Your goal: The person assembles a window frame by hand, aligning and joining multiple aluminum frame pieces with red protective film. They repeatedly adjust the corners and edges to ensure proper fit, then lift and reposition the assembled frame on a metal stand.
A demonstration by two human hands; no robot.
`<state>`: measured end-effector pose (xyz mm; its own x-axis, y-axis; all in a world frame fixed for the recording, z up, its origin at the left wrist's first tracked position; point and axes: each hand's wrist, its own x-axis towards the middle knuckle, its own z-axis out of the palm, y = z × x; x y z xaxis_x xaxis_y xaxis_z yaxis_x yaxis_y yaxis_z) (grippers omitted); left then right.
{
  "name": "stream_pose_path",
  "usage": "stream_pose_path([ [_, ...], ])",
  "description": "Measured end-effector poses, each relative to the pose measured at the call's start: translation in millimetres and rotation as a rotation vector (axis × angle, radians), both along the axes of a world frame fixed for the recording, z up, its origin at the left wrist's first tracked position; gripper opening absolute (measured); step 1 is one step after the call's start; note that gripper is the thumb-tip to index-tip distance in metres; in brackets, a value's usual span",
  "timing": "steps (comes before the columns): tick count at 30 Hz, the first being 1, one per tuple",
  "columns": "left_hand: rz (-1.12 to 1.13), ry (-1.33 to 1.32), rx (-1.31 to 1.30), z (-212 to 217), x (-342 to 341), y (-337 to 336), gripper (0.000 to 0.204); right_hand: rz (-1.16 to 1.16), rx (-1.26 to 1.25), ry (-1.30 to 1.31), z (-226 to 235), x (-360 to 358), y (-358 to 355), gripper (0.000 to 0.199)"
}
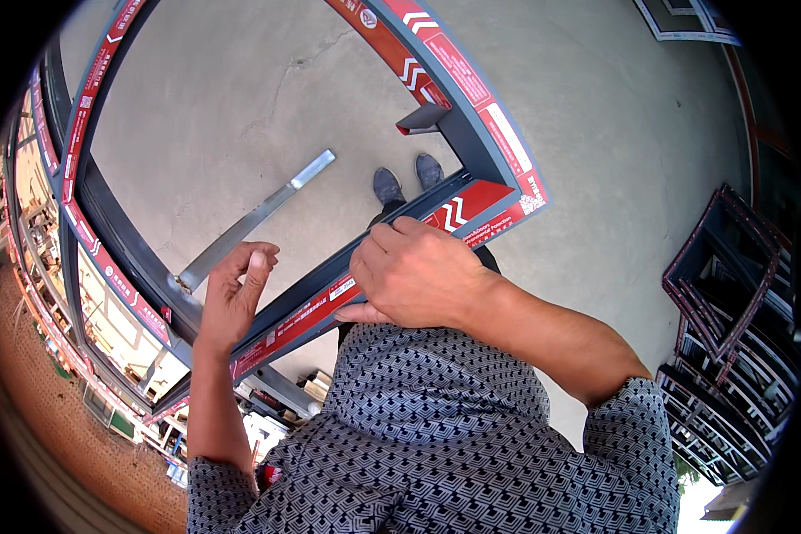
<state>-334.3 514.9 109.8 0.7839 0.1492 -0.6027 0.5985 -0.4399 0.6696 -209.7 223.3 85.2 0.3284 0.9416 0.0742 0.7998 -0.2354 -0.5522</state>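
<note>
A large dark grey window frame [285, 325] with red printed protective film stands before me, its near rail crossing in front of my waist. My right hand [423, 276] is closed over that rail, thumb on the near side and knuckles on top; its fingertips are hidden. My left hand [231, 298] is raised beside the rail's left part, fingers loosely bent and thumb apart, with nothing visible in it. Just beyond it, a flat silvery metal bar [258, 214] slants away to the right. A short grey piece with a red edge [423, 118] juts inward near the frame's right corner.
My shoes [388, 185] are on the grey concrete floor [596, 116], seen through the frame. More red-filmed frame parts [40, 125] stand at the left, with brown paving [36, 383] beyond. Dark frames [725, 276] are stacked at the right. Another frame [685, 20] lies at the far right.
</note>
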Motion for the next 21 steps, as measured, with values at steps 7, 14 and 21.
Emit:
stream_pose_path([
  [7, -0.111, 0.083, 0.149, 31, -69, -36, 0.063, -0.033, -0.049, 0.045, -3, 2, 0, 0.06],
  [14, -0.184, 0.012, 0.35, 30, -85, -44, 0.065, -0.001, -0.094, 0.065, 5, 5, 1, 0.059],
  [21, -0.144, -0.018, 0.409, 28, -97, -44, 0.07, 0.005, -0.08, 0.082, 7, 0, 8, 0.06],
])
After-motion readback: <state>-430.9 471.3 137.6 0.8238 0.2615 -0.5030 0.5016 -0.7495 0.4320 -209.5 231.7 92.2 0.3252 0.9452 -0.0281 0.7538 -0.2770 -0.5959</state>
